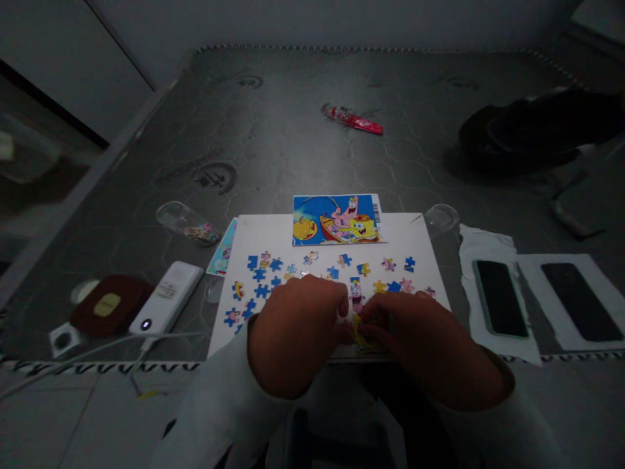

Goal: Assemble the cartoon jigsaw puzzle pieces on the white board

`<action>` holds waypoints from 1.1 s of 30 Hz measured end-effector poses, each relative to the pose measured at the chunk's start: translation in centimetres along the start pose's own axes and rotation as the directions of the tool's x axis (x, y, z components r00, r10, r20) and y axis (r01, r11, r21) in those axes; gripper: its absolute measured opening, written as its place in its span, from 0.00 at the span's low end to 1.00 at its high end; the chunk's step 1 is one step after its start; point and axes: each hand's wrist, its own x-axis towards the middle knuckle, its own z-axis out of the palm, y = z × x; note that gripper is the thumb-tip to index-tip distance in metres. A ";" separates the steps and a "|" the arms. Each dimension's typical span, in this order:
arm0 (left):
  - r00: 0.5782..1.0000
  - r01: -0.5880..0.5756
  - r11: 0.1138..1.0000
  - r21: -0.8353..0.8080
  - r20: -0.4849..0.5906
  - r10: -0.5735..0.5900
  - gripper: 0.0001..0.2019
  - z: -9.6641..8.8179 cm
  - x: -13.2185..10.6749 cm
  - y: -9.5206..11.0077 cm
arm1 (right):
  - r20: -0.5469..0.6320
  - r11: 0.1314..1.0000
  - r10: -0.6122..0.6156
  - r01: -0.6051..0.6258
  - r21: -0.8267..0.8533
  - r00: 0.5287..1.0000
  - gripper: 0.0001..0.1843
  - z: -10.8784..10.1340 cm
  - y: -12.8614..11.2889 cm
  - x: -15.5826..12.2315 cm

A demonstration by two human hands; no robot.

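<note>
Loose jigsaw puzzle pieces (pixel 261 290) lie scattered over a white board (pixel 263 225). Between my hands stands a narrow strip of joined pieces (pixel 357 293) showing a pink cartoon figure, with yellow parts at its lower end. My left hand (pixel 303 322) is closed at the strip's left side, its fingertips curled; whatever they hold is hidden. My right hand (pixel 407 329) pinches a yellow jigsaw puzzle piece (pixel 362 344) at the strip's lower end, partly covered by the fingers. Behind the loose pieces, a cartoon picture card (pixel 336 220) lies on the board's far edge.
A clear tube with pieces (pixel 190 225), a white power bank (pixel 168 298) with a cable and a brown case (pixel 111 305) lie left. Two phones (pixel 500 298) on white paper and a dark bag (pixel 532 133) are right. A red packet (pixel 352 120) lies farther back.
</note>
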 end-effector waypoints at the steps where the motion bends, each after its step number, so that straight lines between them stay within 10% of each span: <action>1: 1.000 0.009 1.000 0.015 0.011 -0.010 0.10 0.0 0.0 0.3 | -0.001 1.000 0.002 -0.002 0.001 1.000 0.05 0.0 0.0 0.0; 33: 0.999 -0.010 1.000 -0.008 0.044 0.011 0.10 -0.4 0.2 0.7 | 0.016 1.000 0.011 -0.011 0.028 1.000 0.04 0.1 0.2 0.0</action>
